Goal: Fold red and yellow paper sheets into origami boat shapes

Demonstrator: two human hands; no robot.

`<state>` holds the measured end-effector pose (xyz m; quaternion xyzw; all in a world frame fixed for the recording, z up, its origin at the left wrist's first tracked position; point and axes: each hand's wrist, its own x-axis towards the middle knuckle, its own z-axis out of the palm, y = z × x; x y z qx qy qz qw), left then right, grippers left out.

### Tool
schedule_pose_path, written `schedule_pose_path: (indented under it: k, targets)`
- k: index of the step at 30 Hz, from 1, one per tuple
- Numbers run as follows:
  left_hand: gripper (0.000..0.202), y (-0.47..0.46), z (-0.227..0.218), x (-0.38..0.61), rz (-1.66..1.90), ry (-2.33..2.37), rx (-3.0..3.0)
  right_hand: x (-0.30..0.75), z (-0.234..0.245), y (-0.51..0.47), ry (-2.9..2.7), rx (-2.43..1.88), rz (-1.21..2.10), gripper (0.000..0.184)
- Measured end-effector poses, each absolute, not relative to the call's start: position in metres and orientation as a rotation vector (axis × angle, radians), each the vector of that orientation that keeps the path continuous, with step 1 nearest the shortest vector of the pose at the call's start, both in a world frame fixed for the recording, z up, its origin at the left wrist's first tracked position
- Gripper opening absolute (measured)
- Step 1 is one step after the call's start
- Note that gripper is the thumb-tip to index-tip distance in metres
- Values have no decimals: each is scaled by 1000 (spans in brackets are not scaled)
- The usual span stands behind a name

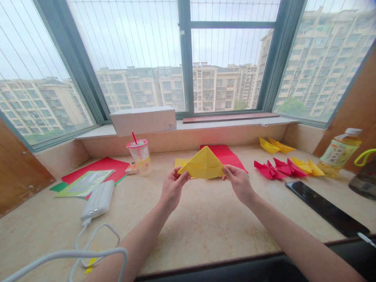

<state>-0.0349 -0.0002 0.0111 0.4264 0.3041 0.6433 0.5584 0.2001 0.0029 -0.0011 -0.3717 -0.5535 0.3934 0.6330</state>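
Note:
A piece of folded yellow paper [204, 164], triangular with its peak upward and creases down the middle, is held up above the counter. My left hand [174, 186] pinches its left corner between thumb and fingers. At the opposite corner, my right hand [236, 181] grips the paper the same way. Behind it lie red sheets [230, 156] and a bit of more yellow paper [180, 161], both partly hidden by the folded piece.
Folded red paper shapes [268, 170] and yellow paper boats [270, 145] sit at the right, near a phone [324, 207] and a drink bottle [340, 150]. At the left are a plastic cup [141, 156], a white power bank [98, 199] with a cable, and coloured sheets [88, 168].

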Motion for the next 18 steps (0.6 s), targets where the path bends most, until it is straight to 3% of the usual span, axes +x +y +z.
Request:
schedule_pose_path:
  k: [9,15,18]
  targets:
    - [25,0,7,-39,1640,888,1412,204,-7,10,-1066,-873,900,39]
    - [25,-5,11,-40,1639,932,1557,200,0,5,-962,-811,888,70]
    - [28,-6,14,-40,1634,914,1553,201,0,6,-915,-816,912,62]
